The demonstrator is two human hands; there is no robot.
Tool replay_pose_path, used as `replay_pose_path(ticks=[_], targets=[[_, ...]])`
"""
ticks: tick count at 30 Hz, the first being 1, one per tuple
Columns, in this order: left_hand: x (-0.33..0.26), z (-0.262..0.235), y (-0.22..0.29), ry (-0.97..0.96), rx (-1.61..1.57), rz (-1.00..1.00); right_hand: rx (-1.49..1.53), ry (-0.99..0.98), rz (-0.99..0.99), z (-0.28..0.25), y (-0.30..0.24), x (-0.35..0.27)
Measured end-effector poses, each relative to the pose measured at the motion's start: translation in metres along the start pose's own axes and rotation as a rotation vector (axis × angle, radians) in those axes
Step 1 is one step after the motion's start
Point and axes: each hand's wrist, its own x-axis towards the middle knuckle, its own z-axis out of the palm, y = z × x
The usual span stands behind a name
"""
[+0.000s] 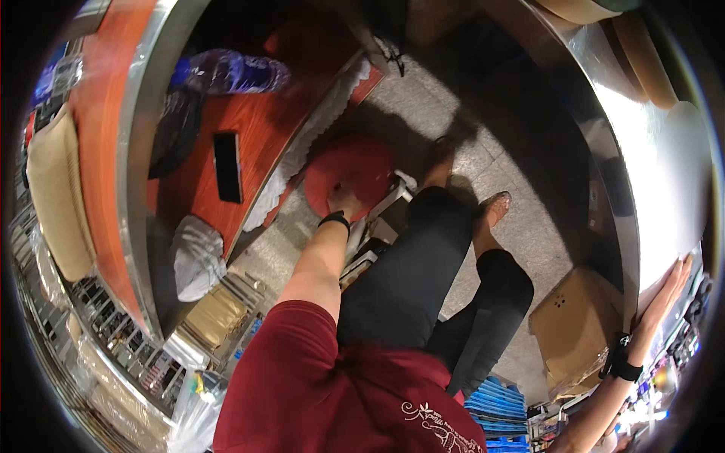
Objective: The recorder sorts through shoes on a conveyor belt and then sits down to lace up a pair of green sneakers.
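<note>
L hand (pixel 346 202) is down on the red stool (pixel 370 164), at the near part of its round seat; its fingers are blurred & partly lost against the red, so can't tell how far they're bent or if they grip anything. R hand (pixel 664 293) is out at far R, on the edge of the white table (pixel 642 166): fingers straight, close together, nothing seen in them. Black wristband (pixel 334 220) on L wrist; dark watch (pixel 624 370) on R wrist. Stool sits L of the person's legs (pixel 411 279), which are in black trousers, feet on the grey floor (pixel 491 162).

Just L of stool, a low wood shelf (pixel 264 121) w/ a pale crinkled strip (pixel 283 177) along its edge. On shelf: black phone (pixel 227 167), screen dark; beyond it a clear bottle (pixel 234 72) w/ blue label, on its side, cap end to L; a dark bag (pixel 177 128) nr phone. Grey bag (pixel 198 257) at shelf's near end. Further L, an orange wood table (pixel 94 143) w/ metal edge, & a tan bundle (pixel 59 196) on it. Other side: brown cardboard box (pixel 570 328) by the white table, below R forearm; blue stack (pixel 495 408) nr the person's hip.
</note>
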Motion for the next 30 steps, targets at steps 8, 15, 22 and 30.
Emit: replay_pose_path(ticks=[8, 15, 22, 30], targets=[[0.015, 0.017, 0.014, 0.156, 0.025, -0.199, -0.030, -0.064, 0.015, -0.009, -0.022, -0.010], [-0.016, -0.012, 0.064, 0.451, -0.019, 0.153, -0.082, -0.041, 0.000, -0.005, -0.040, -0.013], [-0.038, -0.053, 0.088, 0.219, -0.028, 0.148, -0.019, 0.035, -0.042, 0.007, -0.030, -0.011], [-0.085, -0.057, 0.202, 0.285, 0.113, 0.732, -0.165, 0.088, -0.171, 0.012, -0.013, -0.014]])
